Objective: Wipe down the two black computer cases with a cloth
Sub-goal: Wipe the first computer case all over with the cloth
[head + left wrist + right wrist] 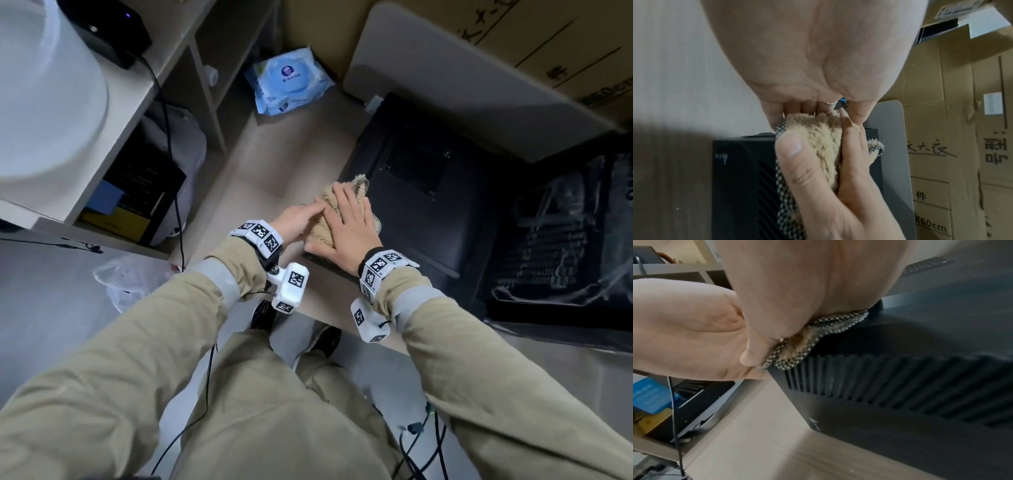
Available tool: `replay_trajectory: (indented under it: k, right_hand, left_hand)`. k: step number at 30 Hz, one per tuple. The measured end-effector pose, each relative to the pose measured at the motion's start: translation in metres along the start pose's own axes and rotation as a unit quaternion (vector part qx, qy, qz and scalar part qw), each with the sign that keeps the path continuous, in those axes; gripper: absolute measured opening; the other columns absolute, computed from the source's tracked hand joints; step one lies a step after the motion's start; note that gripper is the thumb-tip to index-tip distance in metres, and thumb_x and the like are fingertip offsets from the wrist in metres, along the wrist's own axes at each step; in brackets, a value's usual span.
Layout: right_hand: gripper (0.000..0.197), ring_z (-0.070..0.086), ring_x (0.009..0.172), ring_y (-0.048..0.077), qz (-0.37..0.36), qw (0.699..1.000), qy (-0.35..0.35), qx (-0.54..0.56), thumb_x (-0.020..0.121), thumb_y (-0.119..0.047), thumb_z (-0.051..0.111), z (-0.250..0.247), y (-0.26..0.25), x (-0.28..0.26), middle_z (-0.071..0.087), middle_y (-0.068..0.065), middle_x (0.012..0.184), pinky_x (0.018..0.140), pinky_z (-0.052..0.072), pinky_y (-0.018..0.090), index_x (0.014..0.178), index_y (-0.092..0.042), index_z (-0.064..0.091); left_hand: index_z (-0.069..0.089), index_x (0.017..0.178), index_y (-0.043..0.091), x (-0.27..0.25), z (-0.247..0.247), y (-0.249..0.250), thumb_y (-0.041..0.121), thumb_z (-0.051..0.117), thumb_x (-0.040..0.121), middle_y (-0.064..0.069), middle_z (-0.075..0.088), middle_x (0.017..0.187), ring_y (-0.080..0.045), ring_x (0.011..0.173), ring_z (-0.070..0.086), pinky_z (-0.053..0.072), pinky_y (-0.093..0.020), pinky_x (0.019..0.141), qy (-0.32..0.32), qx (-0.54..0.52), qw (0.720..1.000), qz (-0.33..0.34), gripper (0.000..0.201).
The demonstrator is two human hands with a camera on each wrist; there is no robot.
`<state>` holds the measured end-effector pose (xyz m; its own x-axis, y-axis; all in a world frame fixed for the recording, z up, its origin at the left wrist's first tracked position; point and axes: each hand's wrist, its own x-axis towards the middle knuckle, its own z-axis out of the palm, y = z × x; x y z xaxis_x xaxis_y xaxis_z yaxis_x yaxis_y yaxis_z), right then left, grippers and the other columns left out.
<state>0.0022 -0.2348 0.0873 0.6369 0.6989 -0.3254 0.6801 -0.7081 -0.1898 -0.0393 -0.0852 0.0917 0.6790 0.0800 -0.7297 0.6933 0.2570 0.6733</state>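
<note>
A: Hands first. Right hand [346, 230] lies flat, fingers [342, 200] straight, pressing the tan cloth [322, 219] onto the near left corner of the first black case [428, 205]. Left hand [301, 219] is alongside, fingers extended onto the cloth from the side, thumb [791, 149] over the fleece. Neither hand grips it.

B: Risk?

A: Cloth is bunched, with the checked edge [797, 356] hanging over the corner above the front vent slats [879, 386]. My guess: a wipe from here drags the loose edge into the slats or the top grille [411, 164], snags, or pushes dust in.

B: Second case?

A: Second case [555, 246] sits right of the first, farther off, and seems covered in clear film. Not touched now. Wiping over film may just shift it.

B: Beyond?

A: Wet wipes pack [291, 82] well behind; cardboard boxes [548, 41] crowd the far side, little sweep room.
</note>
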Motion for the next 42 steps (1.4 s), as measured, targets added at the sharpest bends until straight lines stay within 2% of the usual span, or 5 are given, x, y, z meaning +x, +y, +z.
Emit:
replay_trajectory:
  k: [8,13,20,35,42]
  right_hand:
    - [0.076,-0.018,0.153,0.014,0.066,0.996,0.044,0.048,0.101,-0.063,0.029,0.009,0.063,-0.067,-0.013,-0.004,0.168,0.123,-0.01,0.044,0.161,-0.03,-0.004]
    - [0.08,-0.022,0.152,0.016,0.212,0.969,0.064,0.108,0.099,-0.066,0.029,0.013,0.133,-0.111,-0.018,-0.002,0.167,0.123,-0.01,0.046,0.16,-0.03,-0.007]
    - [0.087,-0.026,0.151,0.02,0.278,0.943,0.056,0.176,0.097,-0.069,0.027,0.005,0.176,-0.124,-0.025,0.008,0.165,0.123,-0.012,0.045,0.158,-0.024,-0.016]
    - [0.09,-0.028,0.15,0.024,0.327,0.924,0.061,0.19,0.093,-0.073,0.032,-0.027,0.225,-0.05,-0.024,0.012,0.164,0.119,-0.019,0.045,0.159,-0.028,-0.012]
    - [0.086,-0.021,0.152,0.03,0.357,0.916,0.064,0.17,0.097,-0.067,0.033,-0.059,0.247,0.017,-0.016,0.015,0.166,0.121,-0.015,0.048,0.161,-0.022,-0.002]
  left_hand:
    - [0.041,0.143,0.006,0.015,0.073,0.034,0.051,0.058,0.086,-0.015,0.058,0.131,-0.032,0.12,0.057,0.044,-0.043,0.105,0.124,0.191,0.972,0.052,0.075]
    - [0.007,0.158,0.009,0.02,0.124,0.048,0.043,0.061,0.087,-0.011,0.008,0.166,-0.026,0.153,0.009,0.009,-0.048,0.123,0.221,0.358,0.906,0.053,0.096]
    - [0.001,0.159,0.015,0.031,0.148,0.05,0.051,0.062,0.085,-0.007,-0.007,0.167,-0.024,0.154,-0.008,-0.001,-0.052,0.122,0.261,0.436,0.861,0.031,0.103]
    - [0.009,0.158,0.007,0.102,0.134,0.115,0.053,0.076,0.058,-0.016,0.025,0.161,-0.031,0.148,0.024,0.026,-0.046,0.12,0.259,0.25,0.933,0.025,0.128]
    - [0.01,0.158,0.005,0.148,0.133,0.154,0.041,0.079,0.077,-0.016,0.028,0.159,-0.032,0.146,0.029,0.029,-0.04,0.119,0.241,0.266,0.932,0.048,0.112]
